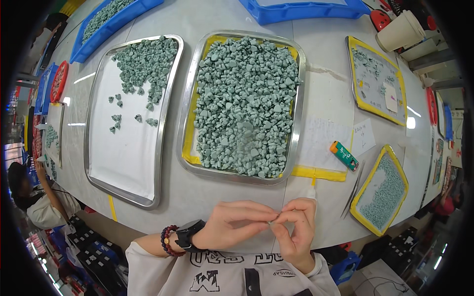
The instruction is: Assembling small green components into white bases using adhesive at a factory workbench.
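My left hand (234,224), with a dark watch and a bead bracelet at its wrist, meets my right hand (295,231) fingertip to fingertip at the table's near edge. Both are closed in a pinch around something tiny and pale, mostly hidden by the fingers. Just behind the right fingers rises a white tube with a thin yellow tip (312,185); whether that hand holds it, I cannot tell. Beyond the hands, a metal tray (232,179) with a yellow lining is heaped with small grey-green pieces (244,103). A second metal tray (92,143), white-lined, carries similar pieces (148,64) toward its far end.
Right of the heaped tray lie a lighter (344,156), tweezers (352,190) and written paper (364,137). Two yellow-rimmed trays (353,66) (406,190) hold more small pieces. Blue bins (111,27) (306,13) stand at the back. Another person (49,200) sits at far left.
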{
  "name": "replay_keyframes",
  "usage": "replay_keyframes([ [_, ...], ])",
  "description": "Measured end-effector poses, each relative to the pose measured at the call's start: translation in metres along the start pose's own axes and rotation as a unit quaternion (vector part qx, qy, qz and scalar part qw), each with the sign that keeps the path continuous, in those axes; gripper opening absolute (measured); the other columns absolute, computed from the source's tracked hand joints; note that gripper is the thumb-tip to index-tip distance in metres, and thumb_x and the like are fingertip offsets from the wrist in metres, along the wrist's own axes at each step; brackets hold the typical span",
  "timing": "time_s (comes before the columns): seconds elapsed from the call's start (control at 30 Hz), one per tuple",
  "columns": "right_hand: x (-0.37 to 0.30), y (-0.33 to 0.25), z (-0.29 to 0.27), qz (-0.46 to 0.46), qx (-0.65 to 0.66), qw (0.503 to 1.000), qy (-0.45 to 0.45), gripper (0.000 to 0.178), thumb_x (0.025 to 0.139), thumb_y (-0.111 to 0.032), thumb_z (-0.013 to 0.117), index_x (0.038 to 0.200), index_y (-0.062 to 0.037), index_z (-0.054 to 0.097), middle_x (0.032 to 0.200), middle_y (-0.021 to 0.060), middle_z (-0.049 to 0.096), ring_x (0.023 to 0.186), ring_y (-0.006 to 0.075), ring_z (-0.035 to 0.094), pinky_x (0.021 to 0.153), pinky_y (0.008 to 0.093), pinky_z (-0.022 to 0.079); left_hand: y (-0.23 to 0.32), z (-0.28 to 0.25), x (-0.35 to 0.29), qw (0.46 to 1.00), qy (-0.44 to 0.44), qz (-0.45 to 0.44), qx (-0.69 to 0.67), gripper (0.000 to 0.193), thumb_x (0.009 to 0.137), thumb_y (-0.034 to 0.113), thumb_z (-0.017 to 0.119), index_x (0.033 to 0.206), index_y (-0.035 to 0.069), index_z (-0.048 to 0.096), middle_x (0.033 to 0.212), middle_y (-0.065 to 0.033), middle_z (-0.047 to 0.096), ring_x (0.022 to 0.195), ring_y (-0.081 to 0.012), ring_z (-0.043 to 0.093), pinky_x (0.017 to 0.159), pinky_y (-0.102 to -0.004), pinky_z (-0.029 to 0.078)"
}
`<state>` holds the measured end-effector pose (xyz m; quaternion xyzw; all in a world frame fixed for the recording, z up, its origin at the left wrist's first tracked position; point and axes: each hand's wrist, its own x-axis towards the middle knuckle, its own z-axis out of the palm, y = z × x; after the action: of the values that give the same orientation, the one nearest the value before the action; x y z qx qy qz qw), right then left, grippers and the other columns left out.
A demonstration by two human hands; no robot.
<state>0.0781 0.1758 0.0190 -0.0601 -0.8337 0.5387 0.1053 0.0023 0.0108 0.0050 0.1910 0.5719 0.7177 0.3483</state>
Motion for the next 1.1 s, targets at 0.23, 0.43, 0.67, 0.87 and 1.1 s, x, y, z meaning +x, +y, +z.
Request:
replay_keyframes([
  [0.23, 0.002, -0.0034, 0.0008, -0.016, -0.038, 0.999, 0.01, 0.012, 0.069, -0.005, 0.07, 0.078, -0.0067, 0.061, 0.087, 0.0063, 0.054, 0.08, 0.0245, 0.048, 0.072, 0.0334, 0.039, -0.0035, -0.0005, -0.0029, 0.996, 0.01, 0.048, 0.073, 0.029, 0.079, -0.006, 0.063, 0.106, 0.003, 0.067, 0.106, -0.0119, 0.066, 0.096, -0.0232, 0.064, 0.08, -0.0315, 0.053],
  [0.43, 0.0, -0.006, -0.0019, -0.04, -0.078, 0.995, 0.041, 0.018, 0.063, -0.002, 0.074, 0.076, -0.0085, 0.064, 0.082, 0.0036, 0.056, 0.076, 0.024, 0.051, 0.069, 0.033, 0.039, -0.0017, -0.0014, -0.002, 0.999, 0.009, 0.027, 0.028, 0.029, 0.079, -0.007, 0.062, 0.105, 0.003, 0.068, 0.104, -0.0113, 0.066, 0.095, -0.0227, 0.064, 0.08, -0.0312, 0.053],
  [0.67, 0.0031, 0.0, -0.0015, -0.038, -0.072, 0.997, 0.019, 0.018, 0.063, 0.002, 0.073, 0.077, -0.0052, 0.065, 0.083, 0.0059, 0.055, 0.077, 0.022, 0.051, 0.067, 0.0297, 0.041, -0.0058, -0.0036, -0.0018, 1.0, 0.011, -0.016, -0.018, 0.027, 0.082, -0.007, 0.061, 0.108, 0.001, 0.066, 0.11, -0.0114, 0.064, 0.099, -0.0201, 0.063, 0.083, -0.03, 0.052],
  [0.87, 0.004, 0.0008, -0.0012, -0.038, -0.058, 0.997, 0.019, 0.02, 0.063, 0.004, 0.073, 0.079, -0.0056, 0.066, 0.084, 0.0054, 0.055, 0.078, 0.0221, 0.052, 0.067, 0.0302, 0.042, -0.0054, -0.004, 0.0006, 0.979, 0.019, -0.116, -0.165, 0.029, 0.084, -0.009, 0.059, 0.112, -0.003, 0.062, 0.113, -0.0144, 0.061, 0.102, -0.0201, 0.06, 0.087, -0.0298, 0.05],
  [1.1, 0.0073, -0.0008, -0.0046, -0.071, -0.071, 0.995, 0.006, 0.023, 0.062, 0.005, 0.074, 0.081, -0.0059, 0.065, 0.086, 0.0063, 0.054, 0.078, 0.0236, 0.053, 0.067, 0.0316, 0.043, -0.0022, -0.006, 0.0014, 0.98, -0.007, -0.082, -0.181, 0.028, 0.086, -0.008, 0.056, 0.114, -0.004, 0.06, 0.115, -0.0149, 0.058, 0.106, -0.0201, 0.057, 0.088, -0.0304, 0.049],
])
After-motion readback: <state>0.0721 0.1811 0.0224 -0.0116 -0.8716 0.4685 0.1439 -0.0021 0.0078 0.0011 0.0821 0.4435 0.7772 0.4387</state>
